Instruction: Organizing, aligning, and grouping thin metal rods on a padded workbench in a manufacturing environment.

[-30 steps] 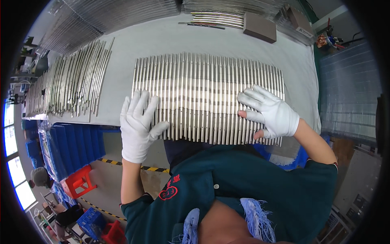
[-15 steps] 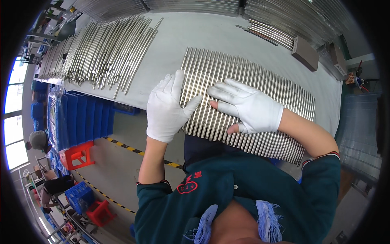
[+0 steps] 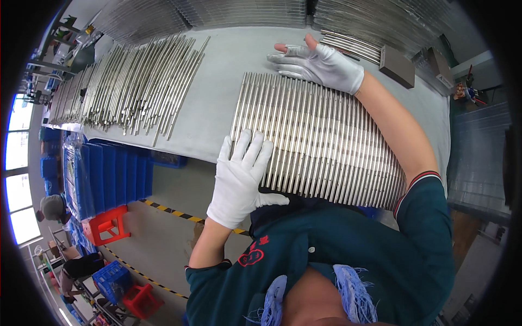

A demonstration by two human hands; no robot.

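Observation:
A row of shiny metal rods (image 3: 321,130) lies side by side on the white-covered table, their near ends reaching the table's front edge by my body. My left hand (image 3: 242,179), in a white glove, rests on the near left corner of the row, fingers stretched over the leftmost rods and thumb spread out near their ends. Along the far ends of the rods lies my right hand (image 3: 321,65), held edge-on, its fingers extended to the left and its thumb up. The right glove leaves the tips of the thumb and a finger bare. Neither hand grips a rod.
A looser pile of metal rods (image 3: 130,87) covers the table's left side. Clear plastic trays (image 3: 244,13) are stacked along the back. At the far right lie a few rods (image 3: 353,46) and a grey-brown block (image 3: 397,66). Blue bins (image 3: 117,171) and a red stool (image 3: 107,225) stand left.
My right hand has moved from the middle of the rods to their far ends. The left hand has slid toward me, to the near left corner. The rods look straighter at the ends.

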